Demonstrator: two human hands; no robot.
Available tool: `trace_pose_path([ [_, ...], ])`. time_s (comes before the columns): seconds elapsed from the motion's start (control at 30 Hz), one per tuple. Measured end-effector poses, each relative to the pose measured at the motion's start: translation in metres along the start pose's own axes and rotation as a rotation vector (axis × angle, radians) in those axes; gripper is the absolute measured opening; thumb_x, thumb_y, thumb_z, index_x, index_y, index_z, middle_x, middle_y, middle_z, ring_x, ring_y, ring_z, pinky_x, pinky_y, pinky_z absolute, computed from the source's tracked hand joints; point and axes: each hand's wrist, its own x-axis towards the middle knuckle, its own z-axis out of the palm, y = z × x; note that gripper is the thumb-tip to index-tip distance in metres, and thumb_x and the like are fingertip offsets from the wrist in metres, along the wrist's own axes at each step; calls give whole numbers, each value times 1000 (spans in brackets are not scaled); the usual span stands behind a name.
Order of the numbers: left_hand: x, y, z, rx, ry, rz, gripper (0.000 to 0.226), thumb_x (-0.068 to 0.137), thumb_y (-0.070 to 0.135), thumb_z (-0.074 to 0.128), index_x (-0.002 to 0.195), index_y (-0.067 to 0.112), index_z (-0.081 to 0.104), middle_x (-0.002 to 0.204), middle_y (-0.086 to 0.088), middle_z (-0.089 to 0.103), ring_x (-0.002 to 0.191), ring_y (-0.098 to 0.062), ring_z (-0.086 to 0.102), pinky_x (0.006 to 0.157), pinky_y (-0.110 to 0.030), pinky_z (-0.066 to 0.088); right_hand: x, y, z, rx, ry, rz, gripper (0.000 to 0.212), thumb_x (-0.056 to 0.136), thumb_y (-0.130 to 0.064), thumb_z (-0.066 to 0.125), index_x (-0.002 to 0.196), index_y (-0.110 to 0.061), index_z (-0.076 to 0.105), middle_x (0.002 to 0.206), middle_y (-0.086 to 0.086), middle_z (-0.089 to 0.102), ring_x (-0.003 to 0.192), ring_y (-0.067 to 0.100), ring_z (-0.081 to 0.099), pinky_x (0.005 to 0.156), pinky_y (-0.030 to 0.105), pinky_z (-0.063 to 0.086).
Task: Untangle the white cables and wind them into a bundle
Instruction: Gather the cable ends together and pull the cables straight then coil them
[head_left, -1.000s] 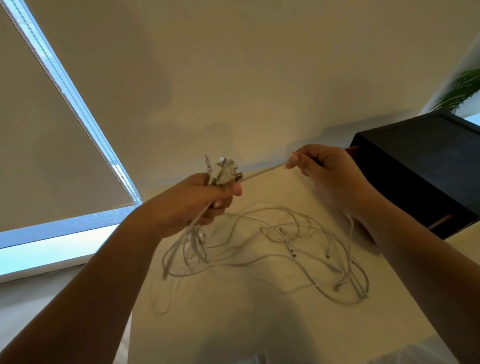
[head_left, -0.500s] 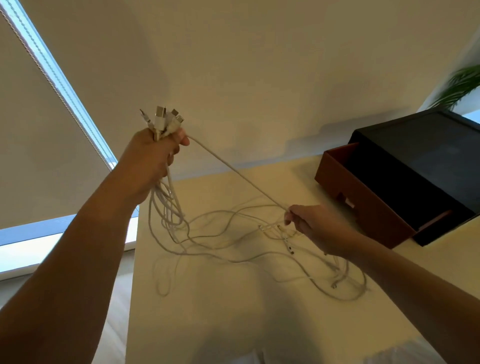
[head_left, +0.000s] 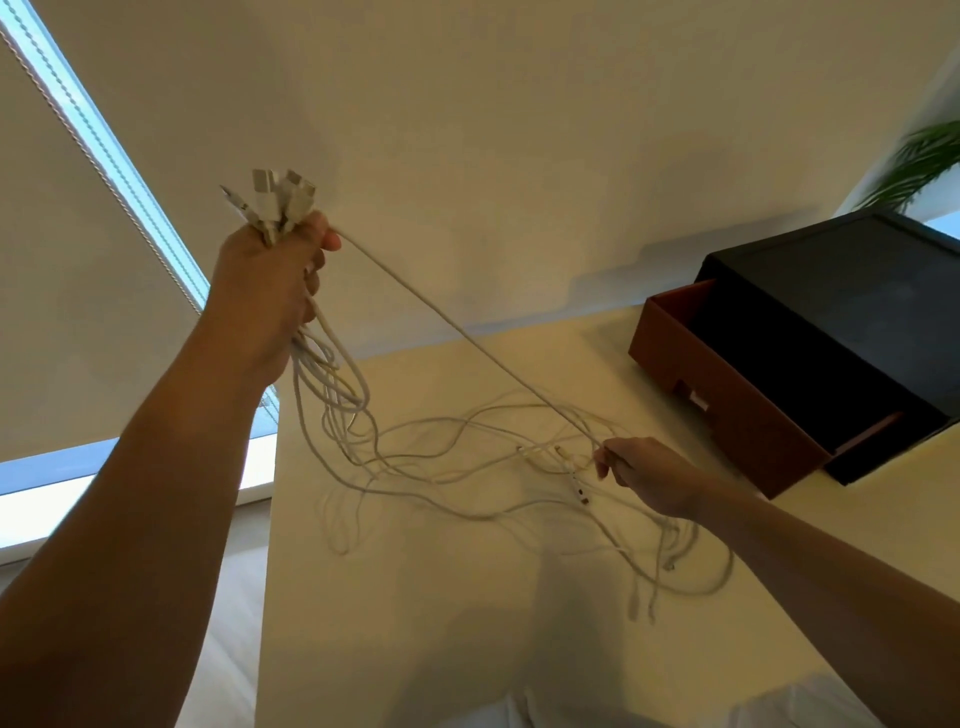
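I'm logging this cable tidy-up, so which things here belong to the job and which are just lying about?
Job: left hand gripping the plug ends; right hand pinching the taut cable; tangled white cables trailing onto the table.
Lying about: black box with its brown drawer open; plant; window blind.

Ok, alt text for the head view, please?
The raised left hand grips a bunch of white cables by their plugs; the right hand pinches one cable stretched taut between them, above the tangle on the table. A dark box stands at right.
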Motion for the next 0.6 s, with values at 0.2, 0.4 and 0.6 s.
trace_pose_path([
  [0.2, 16, 6, -18, -114, 167, -8, 29, 99, 24, 49, 71, 18, 55, 42, 14, 35, 40, -2, 29, 39, -16, 20, -16, 20, -7, -146, -32, 55, 31, 102, -13, 30, 86, -15, 57, 75, -18, 48, 68, -7, 43, 62, 13, 35],
  [0.4, 24, 5, -20, -98, 187, -3, 28, 98, 24, 49, 72, 18, 55, 42, 14, 35, 42, -2, 28, 38, -16, 20, -24, 53, -1, -513, -93, 45, 20, 100, -18, 37, 94, -28, 53, 96, -14, 59, 85, 6, 55, 71, 21, 44],
  [0.6, 33, 12, -22, -144, 240, -17, 30, 98, 23, 48, 69, 19, 54, 43, 14, 36, 42, -3, 29, 37, -16, 23, -14, 76, 3, -270, -26, 156, 27, 100, -14, 36, 89, -25, 57, 81, -17, 55, 74, 4, 52, 70, 23, 42],
])
